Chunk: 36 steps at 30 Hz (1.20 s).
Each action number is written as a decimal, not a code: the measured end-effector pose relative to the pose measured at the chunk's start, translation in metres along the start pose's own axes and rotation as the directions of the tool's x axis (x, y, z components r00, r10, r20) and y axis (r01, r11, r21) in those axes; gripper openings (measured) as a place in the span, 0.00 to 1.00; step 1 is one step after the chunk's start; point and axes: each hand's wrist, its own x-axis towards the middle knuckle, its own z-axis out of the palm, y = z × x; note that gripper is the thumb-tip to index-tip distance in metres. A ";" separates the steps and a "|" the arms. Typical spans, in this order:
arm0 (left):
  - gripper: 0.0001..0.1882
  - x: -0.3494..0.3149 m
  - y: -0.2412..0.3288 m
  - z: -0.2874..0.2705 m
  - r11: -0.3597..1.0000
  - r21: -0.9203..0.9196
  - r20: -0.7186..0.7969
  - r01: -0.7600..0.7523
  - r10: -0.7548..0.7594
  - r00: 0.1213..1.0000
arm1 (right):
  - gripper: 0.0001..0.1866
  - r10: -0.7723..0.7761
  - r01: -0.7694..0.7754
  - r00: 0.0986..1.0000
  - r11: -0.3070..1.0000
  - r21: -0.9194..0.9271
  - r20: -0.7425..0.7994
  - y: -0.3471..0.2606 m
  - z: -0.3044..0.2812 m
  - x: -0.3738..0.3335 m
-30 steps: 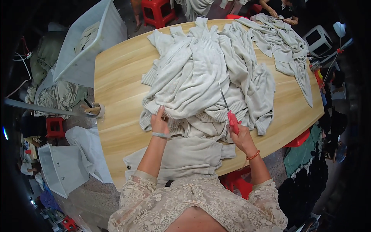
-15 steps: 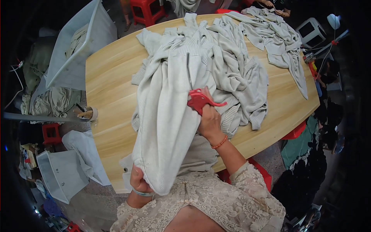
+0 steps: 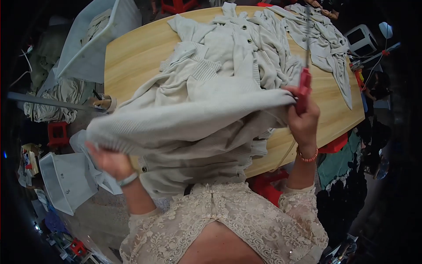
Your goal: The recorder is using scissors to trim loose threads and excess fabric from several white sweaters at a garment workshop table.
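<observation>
A pale grey knit sweater [image 3: 189, 116] is stretched sideways in front of me, between my two hands. My left hand [image 3: 112, 163] is at its ribbed left end, the fingers blurred and partly behind the cloth. My right hand [image 3: 304, 123] pinches the other end while also gripping a red trigger-handled tool [image 3: 303, 86], whose long thin metal tube points up and away from me. Beneath and beyond lies a pile of similar knit garments [image 3: 228, 48], some with dark buttons. More folded knitwear [image 3: 193, 174] rests at the near table edge, against my front.
The wooden table [image 3: 132, 57] has another heap of knitwear [image 3: 321, 48] at far right, where another person's hands [image 3: 323, 9] work. White bins [image 3: 70, 182] stand on the left, beside a metal bar [image 3: 48, 100]. Red stools [image 3: 268, 185] are around the table.
Both hands have moved apart and the sweater has swung from lengthwise to crosswise. The red tool has gone right and turned its tube upward. My view has shifted slightly.
</observation>
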 end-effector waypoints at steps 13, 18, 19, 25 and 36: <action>0.39 -0.042 -0.182 -0.128 0.066 0.857 0.478 -0.511 -0.472 0.741 | 0.11 0.281 -0.185 0.876 0.946 -0.266 0.392 0.120 0.065 -0.115; 0.30 -0.018 -0.183 -0.121 -0.001 0.586 0.751 -0.810 -0.374 0.544 | 0.14 0.245 -0.070 0.865 0.923 -0.380 0.437 0.089 0.096 -0.134; 0.26 -0.016 -0.180 -0.112 0.166 0.756 0.630 -0.633 -0.446 0.636 | 0.19 0.256 -0.050 0.850 0.910 -0.413 0.461 0.091 0.100 -0.134; 0.14 -0.022 -0.113 -0.061 0.755 0.535 0.289 0.379 -0.585 0.757 | 0.18 0.279 -0.057 0.896 0.843 -0.534 0.345 0.125 0.112 -0.124; 0.26 -0.043 -0.144 -0.170 0.624 0.550 0.073 0.555 -0.698 0.713 | 0.13 0.309 -0.214 0.796 0.948 -0.236 0.520 0.091 0.123 -0.101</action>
